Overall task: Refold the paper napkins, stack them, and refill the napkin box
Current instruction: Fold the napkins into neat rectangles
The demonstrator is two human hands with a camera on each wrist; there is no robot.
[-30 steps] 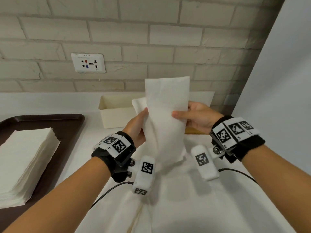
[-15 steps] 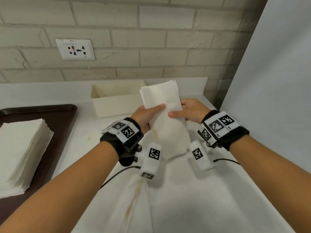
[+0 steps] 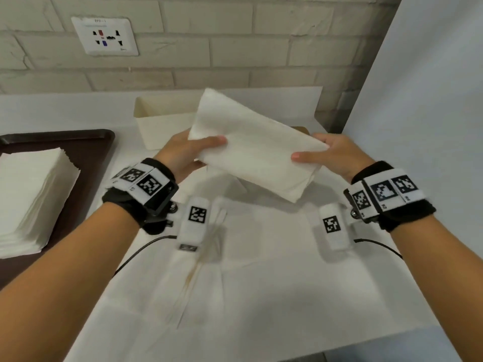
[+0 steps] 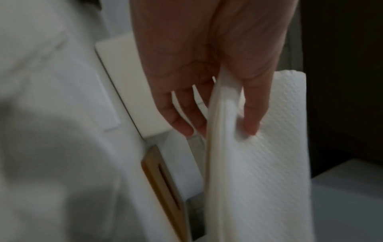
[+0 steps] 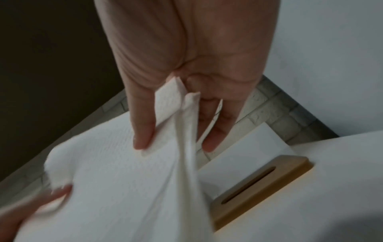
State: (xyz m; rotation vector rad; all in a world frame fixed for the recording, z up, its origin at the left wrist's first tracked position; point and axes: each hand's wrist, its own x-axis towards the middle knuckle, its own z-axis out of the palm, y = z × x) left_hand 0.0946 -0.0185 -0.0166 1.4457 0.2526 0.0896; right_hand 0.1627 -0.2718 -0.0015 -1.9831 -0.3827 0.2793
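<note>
One white counter (image 3: pixel 261 296) (brick wall (image 3: pixel 235 56))

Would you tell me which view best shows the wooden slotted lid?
The right wrist view: the wooden slotted lid lies unobstructed, slot plain. The left wrist view shows it edge-on and blurred. In the head view only a corner peeks past the napkin.

Wall socket (image 3: pixel 104 36) on brick wall (image 3: pixel 261 48) behind white counter (image 3: pixel 287 296)

Open napkin box (image 3: pixel 162 126) sits at the counter's (image 3: pixel 261 296) back edge against the brick wall (image 3: pixel 235 48), wooden slotted lid (image 5: pixel 261 185) just right of it, tray (image 3: pixel 86 158) with napkin stack (image 3: pixel 31 194) blocking the left edge, white panel (image 3: pixel 431 126) closing the right, front-centre bare.
</note>
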